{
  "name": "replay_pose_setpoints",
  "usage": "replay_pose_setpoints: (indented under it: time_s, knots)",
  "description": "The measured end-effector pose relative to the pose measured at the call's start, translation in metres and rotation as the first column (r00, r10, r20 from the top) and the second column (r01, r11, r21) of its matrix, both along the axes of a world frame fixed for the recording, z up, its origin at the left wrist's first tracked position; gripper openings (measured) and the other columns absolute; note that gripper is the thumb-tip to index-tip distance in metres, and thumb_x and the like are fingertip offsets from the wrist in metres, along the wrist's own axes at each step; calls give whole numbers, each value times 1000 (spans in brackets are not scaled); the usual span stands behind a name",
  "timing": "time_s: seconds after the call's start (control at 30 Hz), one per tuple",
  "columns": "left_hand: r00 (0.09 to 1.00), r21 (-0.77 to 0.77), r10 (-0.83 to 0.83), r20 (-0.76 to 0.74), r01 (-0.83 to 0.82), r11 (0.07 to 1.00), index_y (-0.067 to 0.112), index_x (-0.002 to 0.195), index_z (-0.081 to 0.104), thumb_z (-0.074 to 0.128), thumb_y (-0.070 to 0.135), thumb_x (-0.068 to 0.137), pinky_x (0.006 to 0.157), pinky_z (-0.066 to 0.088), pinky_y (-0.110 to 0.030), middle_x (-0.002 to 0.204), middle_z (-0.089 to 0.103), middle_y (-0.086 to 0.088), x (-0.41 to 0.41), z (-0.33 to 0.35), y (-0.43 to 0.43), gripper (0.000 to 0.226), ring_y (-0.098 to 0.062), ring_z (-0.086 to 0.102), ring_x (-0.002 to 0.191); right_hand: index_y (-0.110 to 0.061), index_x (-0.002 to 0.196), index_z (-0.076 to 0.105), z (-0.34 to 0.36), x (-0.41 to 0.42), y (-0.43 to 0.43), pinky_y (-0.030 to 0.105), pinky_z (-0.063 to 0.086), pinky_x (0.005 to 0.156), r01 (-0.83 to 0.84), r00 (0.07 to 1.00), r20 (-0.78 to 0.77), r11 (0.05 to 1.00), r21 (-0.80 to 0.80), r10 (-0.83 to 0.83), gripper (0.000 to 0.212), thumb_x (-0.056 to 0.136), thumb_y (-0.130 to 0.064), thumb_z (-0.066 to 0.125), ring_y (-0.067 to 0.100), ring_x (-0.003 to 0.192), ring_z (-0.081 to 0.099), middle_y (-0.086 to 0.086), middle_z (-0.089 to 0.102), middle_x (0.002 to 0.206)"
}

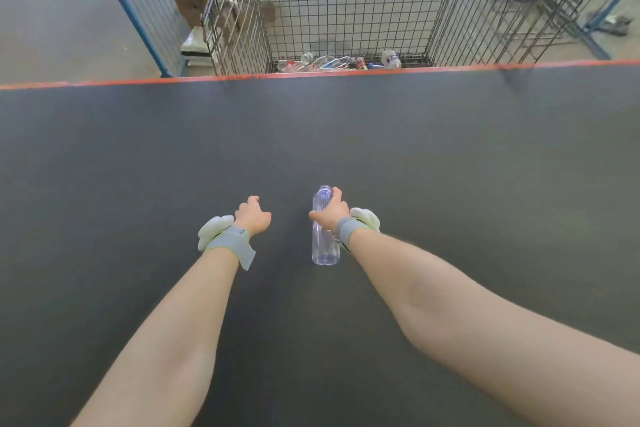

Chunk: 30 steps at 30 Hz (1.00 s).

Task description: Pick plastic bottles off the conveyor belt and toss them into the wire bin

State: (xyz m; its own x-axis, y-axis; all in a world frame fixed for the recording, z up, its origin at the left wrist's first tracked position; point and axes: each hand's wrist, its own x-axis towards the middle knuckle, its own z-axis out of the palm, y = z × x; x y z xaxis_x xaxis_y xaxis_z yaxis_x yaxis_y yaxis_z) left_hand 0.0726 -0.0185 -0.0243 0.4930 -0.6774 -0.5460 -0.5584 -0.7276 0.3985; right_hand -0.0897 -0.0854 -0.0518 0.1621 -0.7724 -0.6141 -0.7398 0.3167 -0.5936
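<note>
Dark grey conveyor belt (450, 149) lay under both arms; near its middle the left hand (252, 217) was loosely curled, holding nothing. Just right of it, the right hand (330, 210) gripped a clear plastic bottle (325, 246) over the belt. The wire bin (346, 3) stood beyond the far edge.

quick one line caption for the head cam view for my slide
Right hand grips a clear plastic bottle at the conveyor belt, left hand empty, wire bin holding bottles beyond.
</note>
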Motion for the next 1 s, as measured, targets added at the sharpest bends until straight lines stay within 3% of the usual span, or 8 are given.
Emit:
replay_pose_setpoints:
  time_s: [0.13,0.23,0.33,0.43,0.57,0.73,0.83,1.0]
  knots:
    - [1000,-54,20,12,-19,998,11,150,20,47,21,96,113,29,-42,149,29,-19,13,1,-78,61,-36,31,138,-19,152,4,2,17,-89,46,47,99,233,957,164,970,67,-241,91,82,-25,62,37,119,51,16,41,139]
    - [996,-123,83,10,-82,989,11,149,21,48,20,96,114,29,-42,149,30,-18,32,-5,-144,61,-35,31,137,-16,151,6,16,56,-199,46,42,104,424,823,378,901,88,-424,91,84,-27,66,36,124,50,18,38,144]
    - [990,-206,137,-31,-141,968,11,149,20,48,19,96,114,28,-43,149,29,-16,40,-13,-181,61,-34,30,138,-29,153,-4,53,83,-282,49,33,112,429,711,566,895,120,-417,95,88,-44,64,35,136,37,13,23,156]
    - [989,-216,145,-29,-148,965,11,150,19,48,19,96,115,27,-43,150,28,-16,34,-26,-196,62,-33,28,138,-35,152,-9,52,91,-301,49,25,116,325,841,436,943,69,-322,93,87,-60,53,34,144,22,7,8,161]
    - [998,-109,55,36,-51,993,11,152,12,50,26,96,116,23,-43,153,22,-16,20,-28,-174,69,-35,23,141,-37,152,-12,30,78,-236,50,25,115,54,976,213,996,-75,-37,96,87,-53,58,35,143,25,12,10,159]
    - [981,99,-167,98,157,983,16,154,0,51,51,92,121,6,-43,160,0,-11,8,-23,-105,88,-32,-3,148,-35,153,-10,19,35,-145,44,18,118,-275,960,-69,960,-50,272,99,87,-48,62,32,148,12,4,-11,161]
    - [974,202,-198,109,174,964,22,153,-9,51,59,88,120,3,-46,160,-11,-6,-1,-13,-58,95,-30,-12,148,-34,153,-10,26,2,-91,44,17,117,-335,934,-124,942,17,335,99,87,-52,61,32,148,11,1,-16,161]
    - [978,189,-187,90,167,968,26,152,-10,57,58,85,120,3,-48,160,-13,-3,-19,-3,-6,100,-29,-14,147,-33,153,-11,24,-46,-26,47,17,116,-388,891,-212,916,105,401,102,85,-55,62,33,149,7,3,-19,160]
